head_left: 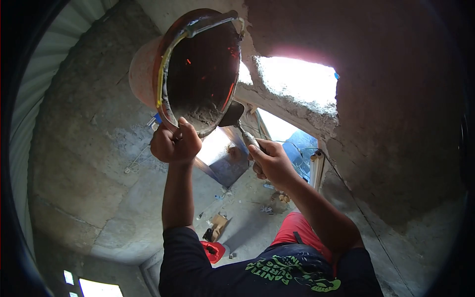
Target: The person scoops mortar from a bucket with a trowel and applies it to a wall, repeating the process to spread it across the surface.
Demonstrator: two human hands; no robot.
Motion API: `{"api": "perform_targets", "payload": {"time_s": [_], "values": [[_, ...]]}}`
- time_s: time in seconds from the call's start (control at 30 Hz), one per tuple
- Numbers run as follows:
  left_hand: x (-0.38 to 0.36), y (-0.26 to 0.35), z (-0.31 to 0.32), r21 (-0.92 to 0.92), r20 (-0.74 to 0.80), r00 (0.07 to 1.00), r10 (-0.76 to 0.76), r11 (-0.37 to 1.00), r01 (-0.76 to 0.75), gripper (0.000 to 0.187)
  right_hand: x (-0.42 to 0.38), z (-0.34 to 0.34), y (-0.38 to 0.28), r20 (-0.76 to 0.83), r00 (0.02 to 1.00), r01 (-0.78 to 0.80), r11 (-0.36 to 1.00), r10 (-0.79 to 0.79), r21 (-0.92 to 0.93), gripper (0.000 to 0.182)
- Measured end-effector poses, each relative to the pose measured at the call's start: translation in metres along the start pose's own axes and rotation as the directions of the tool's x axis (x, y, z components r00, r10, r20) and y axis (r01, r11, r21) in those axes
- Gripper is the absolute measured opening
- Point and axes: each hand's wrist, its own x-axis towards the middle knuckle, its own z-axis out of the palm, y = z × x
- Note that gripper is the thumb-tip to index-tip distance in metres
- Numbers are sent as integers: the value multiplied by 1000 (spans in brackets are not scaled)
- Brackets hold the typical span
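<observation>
A mortar-smeared bucket [146, 69] is tipped on its side in the upper middle, its mouth turned toward me. Wet grey mortar [200, 116] lies at the low side inside it. My left hand [175, 141] grips the bucket's lower rim, thumb over the edge. The bucket's handle [210, 23] rests against the top of the rim. In my right hand [272, 161] is a trowel [231, 115], held by its crusted handle. Its dark blade is at the bucket's lower right rim; whether it touches cannot be told.
A rough-edged opening [297, 81] in the wall lets in bright light. Below it is a doorway [292, 143] with cables. A dark cable [354, 195] runs down the right wall. On the floor far below are a red container [213, 251], a piece of cardboard [217, 227] and scattered debris.
</observation>
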Motion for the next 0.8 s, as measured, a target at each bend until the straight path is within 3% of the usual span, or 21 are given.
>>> {"api": "perform_targets", "payload": {"time_s": [0.13, 0.47, 0.8], "values": [[8, -9, 2, 0, -14, 997, 80, 997, -80, 44, 8, -1, 0, 29, 1000, -11, 999, 12, -49, 28], [19, -11, -1, -120, 29, 968, 249, 962, -244, 37, 16, 6, 3, 23, 999, -31, 997, 29, 67, 28], [23, 0, -3, -186, 38, 963, 266, 949, -255, 34, 10, 10, 4, -44, 998, 30, 991, -36, -127, 27]]}}
